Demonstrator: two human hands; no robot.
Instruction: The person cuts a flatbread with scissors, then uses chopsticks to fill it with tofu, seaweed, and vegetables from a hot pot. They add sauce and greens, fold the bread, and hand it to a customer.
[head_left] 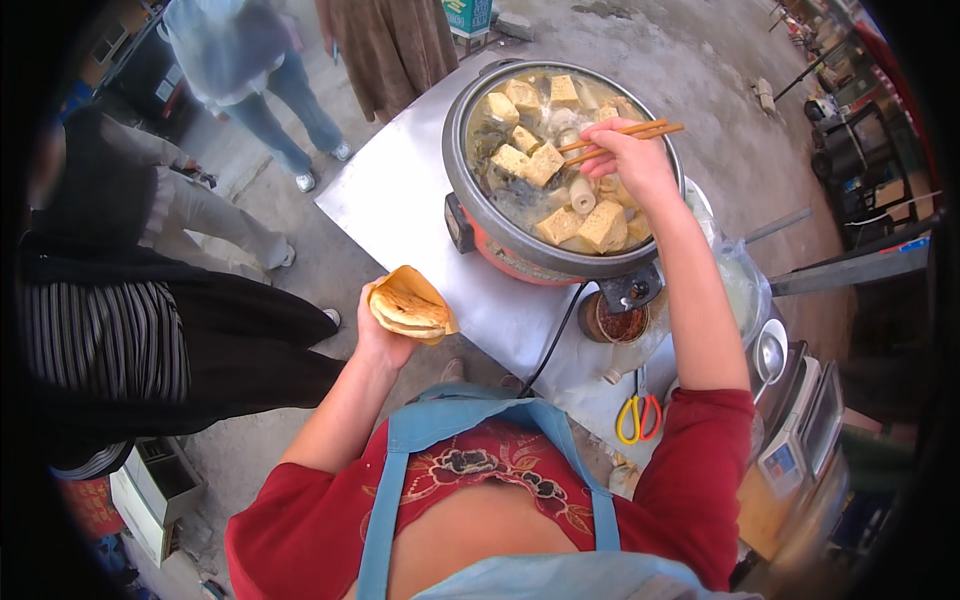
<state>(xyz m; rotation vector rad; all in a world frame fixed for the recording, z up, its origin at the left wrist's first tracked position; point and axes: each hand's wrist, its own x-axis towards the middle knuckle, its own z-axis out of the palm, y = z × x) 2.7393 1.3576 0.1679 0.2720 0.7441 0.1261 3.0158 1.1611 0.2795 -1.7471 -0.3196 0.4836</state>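
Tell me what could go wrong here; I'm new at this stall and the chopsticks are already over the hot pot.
1. The tofu block pinched by the chopsticks looks soft; it could break or slip and splash broth onto the right hand.
2. The open flatbread in the left hand is held off the table's edge, so a dripping piece may fall on the way across.

A single head-worn fisheye view looks steeply down over the wearer's red-sleeved torso at lower centre, close above the bare metal table (400, 200) at frame centre. The round electric pot of tofu cubes (470, 110) sits upper centre; edges bow and darken toward the rim.
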